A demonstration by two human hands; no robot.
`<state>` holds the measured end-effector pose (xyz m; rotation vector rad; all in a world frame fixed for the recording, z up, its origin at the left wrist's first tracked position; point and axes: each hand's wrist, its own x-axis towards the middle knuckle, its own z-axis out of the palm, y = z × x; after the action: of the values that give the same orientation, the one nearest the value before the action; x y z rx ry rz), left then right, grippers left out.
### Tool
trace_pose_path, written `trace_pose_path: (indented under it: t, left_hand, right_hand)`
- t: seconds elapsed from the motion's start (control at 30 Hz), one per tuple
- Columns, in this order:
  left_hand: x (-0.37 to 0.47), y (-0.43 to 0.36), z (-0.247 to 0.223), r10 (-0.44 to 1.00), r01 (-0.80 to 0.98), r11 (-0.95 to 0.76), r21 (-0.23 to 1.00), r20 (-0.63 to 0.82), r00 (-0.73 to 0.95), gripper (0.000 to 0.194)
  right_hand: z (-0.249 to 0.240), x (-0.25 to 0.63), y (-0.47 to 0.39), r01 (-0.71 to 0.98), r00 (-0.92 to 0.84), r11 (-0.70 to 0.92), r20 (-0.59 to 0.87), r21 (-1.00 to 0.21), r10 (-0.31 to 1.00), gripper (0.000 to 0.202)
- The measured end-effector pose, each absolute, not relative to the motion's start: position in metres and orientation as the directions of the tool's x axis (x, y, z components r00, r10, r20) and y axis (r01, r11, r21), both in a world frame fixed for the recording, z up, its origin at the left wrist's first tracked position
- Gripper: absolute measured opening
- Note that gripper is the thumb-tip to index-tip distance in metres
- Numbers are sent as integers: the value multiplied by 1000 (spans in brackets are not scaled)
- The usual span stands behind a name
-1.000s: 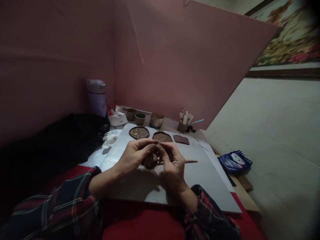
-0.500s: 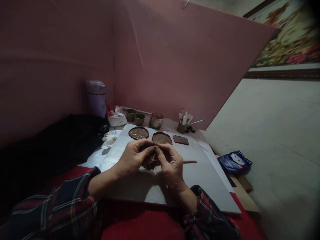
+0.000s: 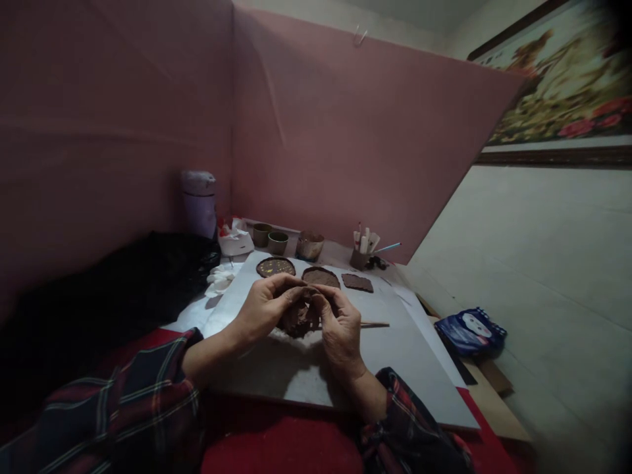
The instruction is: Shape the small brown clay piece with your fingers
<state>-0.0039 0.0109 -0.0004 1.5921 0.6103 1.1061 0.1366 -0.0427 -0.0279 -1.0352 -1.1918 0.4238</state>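
Note:
My left hand (image 3: 266, 306) and my right hand (image 3: 342, 329) meet over the middle of the board, thumbs and fingertips pinched together. Between their tips is a small piece of dark brown clay (image 3: 311, 295), partly covered by the fingers. Just below and behind it sits a rough lump of brown clay (image 3: 296, 322) on the white board (image 3: 409, 368). Beyond the hands lie a round brown clay slab with yellow spots (image 3: 275, 266), a plain round clay slab (image 3: 320, 276) and a small rectangular clay slab (image 3: 358, 282). A thin wooden stick (image 3: 376, 324) shows right of my right hand.
Along the back stand two green cups (image 3: 278, 243), a stained bowl (image 3: 310, 246) and a pot of pens (image 3: 361, 257). At left are a purple bottle (image 3: 200, 204), white tissue (image 3: 220, 281) and a black plastic bag (image 3: 123, 283). A blue pouch (image 3: 471, 332) lies right of the board.
The view has tilted slightly upward, so the background sits lower. My right thumb has shifted a little, and a small gap shows beneath the pinched fingertips.

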Motion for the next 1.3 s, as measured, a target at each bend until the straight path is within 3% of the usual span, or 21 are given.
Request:
trace_pose_path:
  t: [0.1, 0.23, 0.33, 0.43, 0.57, 0.77, 1.17, 1.3]
  left_hand:
    - [-3, 15, -6, 794, -125, -467, 875, 477, 376, 21]
    - [-3, 19, -13, 666, 110, -736, 668, 683, 299, 16]
    - [-3, 19, -12, 614, 153, -787, 598, 734, 290, 16]
    - [-2, 18, -9, 690, 55, -707, 705, 671, 274, 22]
    - [-3, 21, -4, 814, -240, -357, 903, 427, 394, 58]
    - [-6, 25, -3, 783, -309, -112, 944, 275, 557, 55]
    - [-1, 17, 1, 813, -95, -406, 909, 407, 416, 34]
    - [-2, 16, -1, 777, -8, -539, 842, 501, 382, 23]
  right_hand:
    - [-29, 137, -42, 270, 340, 510, 576, -817, 743, 23]
    - [-30, 134, -42, 258, 330, 490, 553, -832, 765, 22]
    - [-30, 134, -40, 275, 323, 492, 562, -826, 762, 19]
    - [-31, 137, -36, 267, 334, 522, 585, -810, 739, 20]
    - [-32, 139, -32, 236, 321, 551, 599, -800, 733, 23]
    - [-29, 140, -32, 235, 301, 571, 617, -787, 727, 19]
    - [-33, 134, -37, 273, 265, 550, 611, -789, 746, 20]
    - [-33, 132, -38, 291, 244, 550, 617, -782, 748, 15]
